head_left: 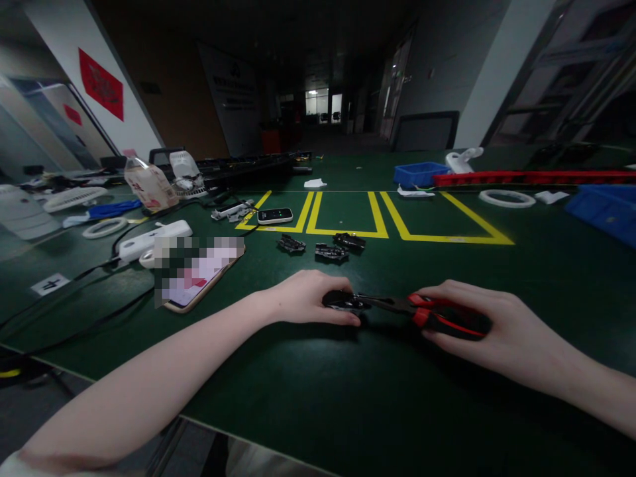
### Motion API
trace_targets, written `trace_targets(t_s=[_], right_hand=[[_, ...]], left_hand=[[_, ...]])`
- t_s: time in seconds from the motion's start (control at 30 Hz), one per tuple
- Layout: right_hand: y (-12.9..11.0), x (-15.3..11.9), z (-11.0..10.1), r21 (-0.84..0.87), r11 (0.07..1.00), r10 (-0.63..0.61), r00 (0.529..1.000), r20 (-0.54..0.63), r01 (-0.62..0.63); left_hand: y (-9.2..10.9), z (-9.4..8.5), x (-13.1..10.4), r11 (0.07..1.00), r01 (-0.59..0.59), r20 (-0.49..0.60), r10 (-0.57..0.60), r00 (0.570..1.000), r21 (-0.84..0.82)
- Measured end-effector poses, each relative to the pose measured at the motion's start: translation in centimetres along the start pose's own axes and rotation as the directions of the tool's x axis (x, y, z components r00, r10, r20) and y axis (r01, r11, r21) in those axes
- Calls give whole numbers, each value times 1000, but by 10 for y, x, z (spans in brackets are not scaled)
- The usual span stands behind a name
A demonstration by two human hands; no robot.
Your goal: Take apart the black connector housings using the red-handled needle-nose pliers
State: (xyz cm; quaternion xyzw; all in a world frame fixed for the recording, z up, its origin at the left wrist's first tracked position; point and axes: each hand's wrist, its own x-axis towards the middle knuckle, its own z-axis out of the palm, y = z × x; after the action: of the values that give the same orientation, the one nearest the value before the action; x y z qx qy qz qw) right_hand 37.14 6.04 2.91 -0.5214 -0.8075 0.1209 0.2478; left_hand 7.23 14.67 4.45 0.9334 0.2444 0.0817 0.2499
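My left hand (311, 299) pinches a small black part (342, 301) between thumb and fingers, low over the green table (278, 371). My right hand (472, 318) is wrapped round the red and black handles of long-nosed pliers (422, 311). The pliers point left, and their jaws meet the right end of the black part; whether they grip it is too small to tell. Beyond my left hand lie three similar black parts: one on the left (291, 244), one in the middle (331, 252) and one on the right (349, 241).
A phone (199, 278), a white power strip (156, 240) and black cables are at the left, with a bottle (149, 182) behind. Yellow tape outlines (348, 233) mark the table ahead. Blue bins (420, 174), a long red strip (536, 177) and a white ring (507, 199) are at the right.
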Motion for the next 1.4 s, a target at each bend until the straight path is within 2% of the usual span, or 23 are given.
trace_targets(t_s=[0.13,0.47,1.2,1.4], right_hand=[[1,1,1,-13,1000,6,999,38,-5],[5,2,-4,-37,999,17,999,35,-16],[9,2,-9,-23,999,49,998,25,-49],[9,3,-8,-85,995,61,998,28,-58]], left_hand=[[1,0,0,1000,6,-3,-6,1000,9],[2,0,-1,999,-39,-24,39,999,-17],[0,4,0,998,0,-28,-2,1000,-67],[-2,4,1,999,17,-36,-19,999,-50]])
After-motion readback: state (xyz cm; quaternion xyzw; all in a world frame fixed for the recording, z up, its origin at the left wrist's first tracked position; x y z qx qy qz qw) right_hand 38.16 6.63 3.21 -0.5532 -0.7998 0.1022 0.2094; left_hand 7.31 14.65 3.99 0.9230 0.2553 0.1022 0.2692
